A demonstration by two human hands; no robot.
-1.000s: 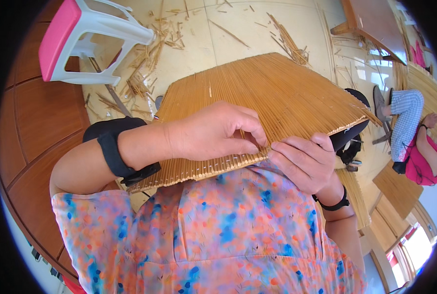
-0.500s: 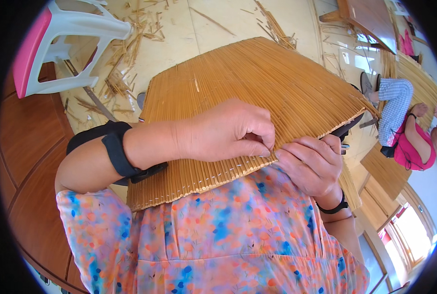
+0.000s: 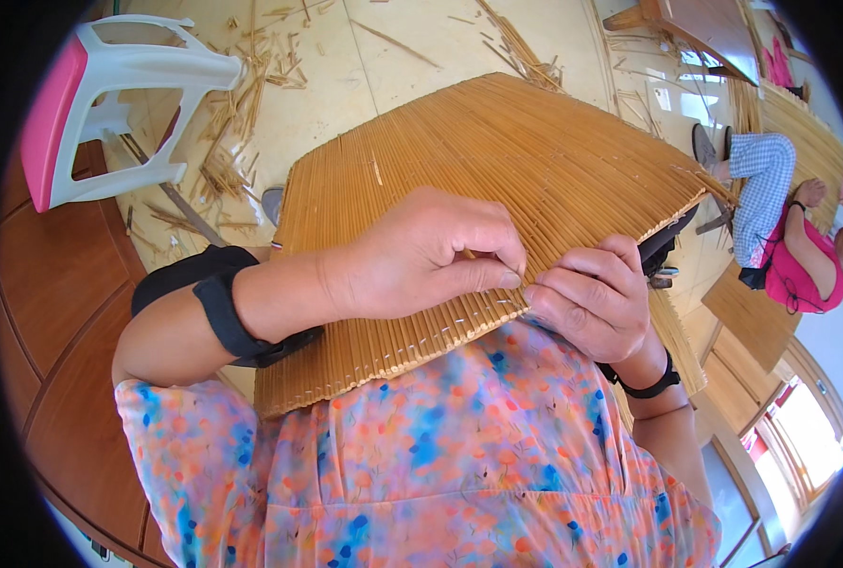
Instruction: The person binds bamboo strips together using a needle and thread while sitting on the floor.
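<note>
A large golden mat of straw stalks [image 3: 478, 142], laid side by side, rests across my lap. Short pale stitches run along its near edge. My left hand [image 3: 436, 254] is over this edge, thumb and forefinger pinched together; what is between them is too small to make out. Just to its right, my right hand [image 3: 597, 301] grips the edge of the mat with fingers bent, its thumb close to the left fingertips. Both wrists wear dark bands.
A white stool with a pink seat [image 3: 51, 123] lies on its side at the upper left. Loose straw pieces [image 3: 232, 151] litter the tiled floor. Wooden furniture [image 3: 701, 38] stands at the upper right. Another person in pink [image 3: 805, 265] sits at the right with a similar mat.
My right hand has shifted slightly up and left along the edge. My left hand stays pinched, with its fingertips a little lower. The whole view has turned slightly.
</note>
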